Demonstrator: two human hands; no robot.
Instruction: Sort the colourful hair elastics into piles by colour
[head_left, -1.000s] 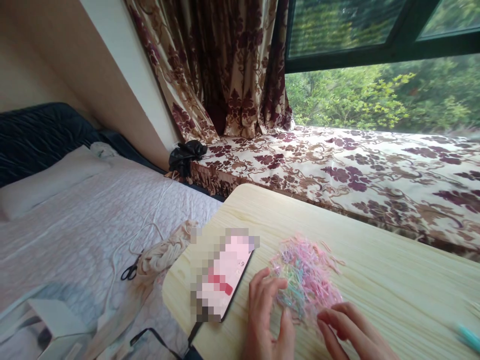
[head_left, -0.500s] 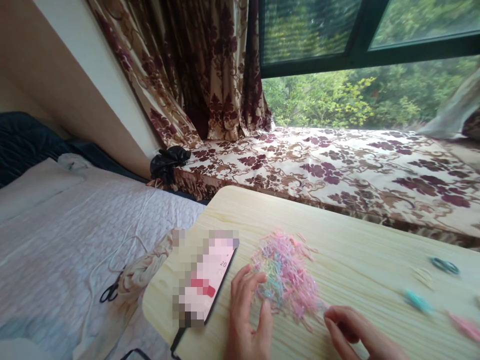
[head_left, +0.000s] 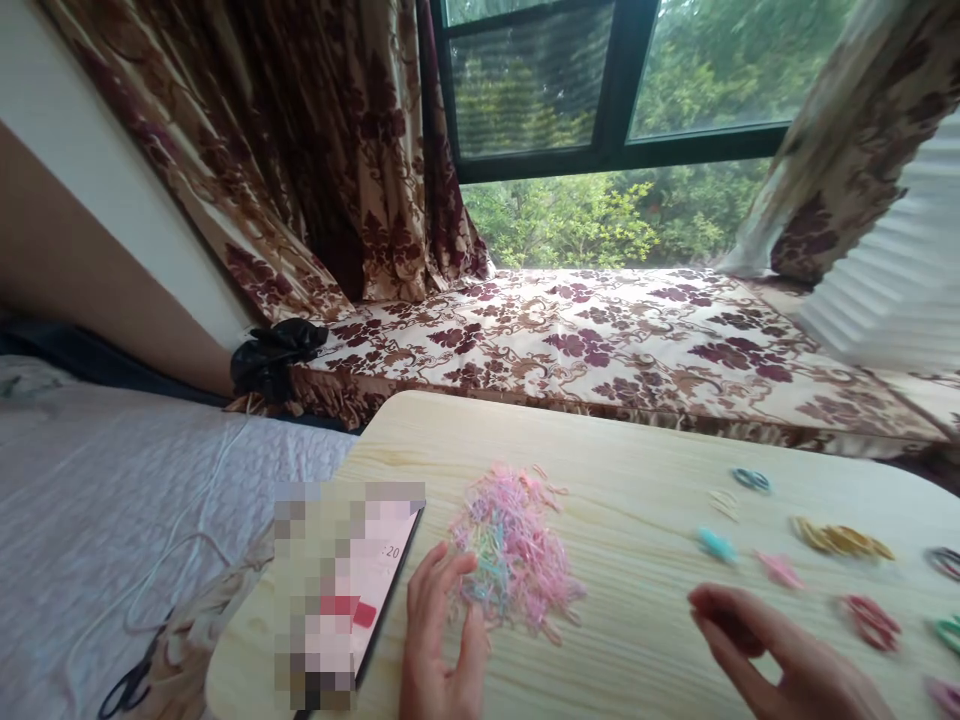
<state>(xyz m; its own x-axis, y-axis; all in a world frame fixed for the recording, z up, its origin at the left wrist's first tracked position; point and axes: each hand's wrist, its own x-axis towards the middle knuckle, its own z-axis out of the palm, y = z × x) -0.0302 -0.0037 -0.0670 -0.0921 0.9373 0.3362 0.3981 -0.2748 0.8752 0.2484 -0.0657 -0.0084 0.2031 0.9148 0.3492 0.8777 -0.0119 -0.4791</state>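
Note:
A loose pile of small pink, purple, blue and green bands point(head_left: 521, 550) lies on the light wooden table point(head_left: 637, 440). At the pile's left edge is my left hand point(head_left: 444, 630), fingers apart and curved, with nothing visible held. My right hand point(head_left: 772, 645) is to the right of the pile, thumb and fingertips pinched together; whatever is between them is too small to make out. Near it lie a turquoise bundle point(head_left: 718, 545), a pink bundle point(head_left: 780, 568) and a red bundle point(head_left: 870, 622).
Left of the pile lies a phone point(head_left: 375, 570), partly pixelated. Mustard bands point(head_left: 844, 538), a blue-grey bundle point(head_left: 751, 480) and green bands point(head_left: 949, 632) are on the right. Scissors point(head_left: 127, 685) rest on cloth beside the table. A patterned window seat point(head_left: 570, 340) stands behind.
My right hand has moved right, away from the pile toward the coloured bundles. The view has turned right, showing more bundles. My left hand remains beside the pile.

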